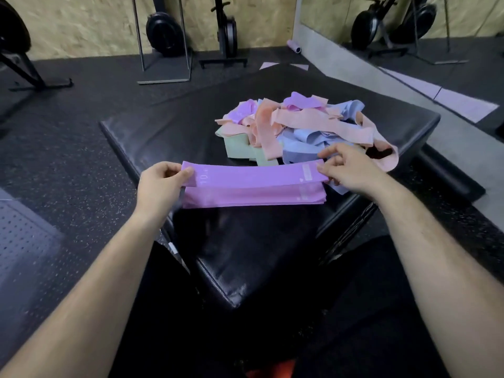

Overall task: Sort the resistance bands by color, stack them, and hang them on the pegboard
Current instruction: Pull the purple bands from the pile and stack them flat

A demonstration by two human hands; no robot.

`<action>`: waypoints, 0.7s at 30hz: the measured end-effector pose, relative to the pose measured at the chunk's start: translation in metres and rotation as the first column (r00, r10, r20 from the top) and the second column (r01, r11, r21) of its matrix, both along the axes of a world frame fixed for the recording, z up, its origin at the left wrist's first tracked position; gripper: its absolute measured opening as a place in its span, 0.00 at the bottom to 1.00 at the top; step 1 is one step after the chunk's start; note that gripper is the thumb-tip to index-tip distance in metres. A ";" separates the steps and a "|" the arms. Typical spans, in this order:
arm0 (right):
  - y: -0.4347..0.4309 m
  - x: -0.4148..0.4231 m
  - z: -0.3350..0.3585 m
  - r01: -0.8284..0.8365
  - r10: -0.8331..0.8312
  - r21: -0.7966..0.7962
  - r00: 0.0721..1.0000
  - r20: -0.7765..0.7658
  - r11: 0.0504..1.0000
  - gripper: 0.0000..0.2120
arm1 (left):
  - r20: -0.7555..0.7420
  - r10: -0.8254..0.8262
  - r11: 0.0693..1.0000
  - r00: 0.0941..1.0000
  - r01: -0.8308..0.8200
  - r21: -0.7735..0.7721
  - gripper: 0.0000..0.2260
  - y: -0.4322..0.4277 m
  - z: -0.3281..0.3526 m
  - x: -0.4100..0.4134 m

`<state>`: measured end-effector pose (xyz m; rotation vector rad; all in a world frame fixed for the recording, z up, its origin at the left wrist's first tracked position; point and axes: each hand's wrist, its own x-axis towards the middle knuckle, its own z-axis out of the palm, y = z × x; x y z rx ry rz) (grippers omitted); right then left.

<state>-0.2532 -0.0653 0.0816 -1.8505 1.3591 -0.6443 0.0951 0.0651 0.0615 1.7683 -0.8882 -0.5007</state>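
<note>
Your left hand (pixel 161 178) and right hand (pixel 346 170) each pinch one end of a purple band (pixel 253 174) in their fingers. You hold it taut just above the purple stack (pixel 253 197) on the near desk (pixel 245 255), likely to align the edges. The unsorted pile (pixel 294 126) lies farther off.

- We looked from one head-worn, wide-angle camera, facing forward and down onto a black padded box (pixel 245 268) at frame centre.
- We were close: left hand (pixel 159 184) and right hand (pixel 351 170) lay at mid-frame.
- The wall (pixel 81 23) crossed the top edge.
</note>
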 end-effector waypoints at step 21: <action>0.020 -0.003 -0.071 -0.159 0.109 -0.362 0.982 -0.154 0.918 0.17 | 0.602 -0.141 0.975 0.786 0.214 -0.052 0.10 0.015 -0.063 -0.008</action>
